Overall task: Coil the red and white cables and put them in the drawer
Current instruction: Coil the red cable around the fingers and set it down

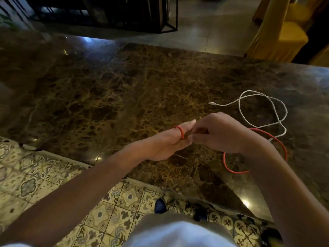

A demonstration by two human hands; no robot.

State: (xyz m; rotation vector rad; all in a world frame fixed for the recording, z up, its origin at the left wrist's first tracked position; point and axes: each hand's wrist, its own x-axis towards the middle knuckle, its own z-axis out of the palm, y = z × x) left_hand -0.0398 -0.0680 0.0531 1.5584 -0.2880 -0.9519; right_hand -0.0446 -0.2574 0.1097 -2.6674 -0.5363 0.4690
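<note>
A red cable (227, 166) lies in a loose loop on the brown marble table (124, 97) at the right, partly hidden under my right forearm. One turn of it wraps around the fingers of my left hand (167, 141), which are stretched out flat. My right hand (219, 134) meets those fingertips with curled fingers and pinches the red cable there; the pinched part is hidden. A white cable (263, 111) lies loosely tangled on the table beyond my right hand, its plug end pointing left. No drawer is in view.
The table's near edge runs diagonally above a patterned tile floor (44, 175). A black metal frame shelf (124, 15) stands beyond the table, and yellow-covered chairs (281, 32) stand at the far right. My foot (160, 205) is beside the table edge.
</note>
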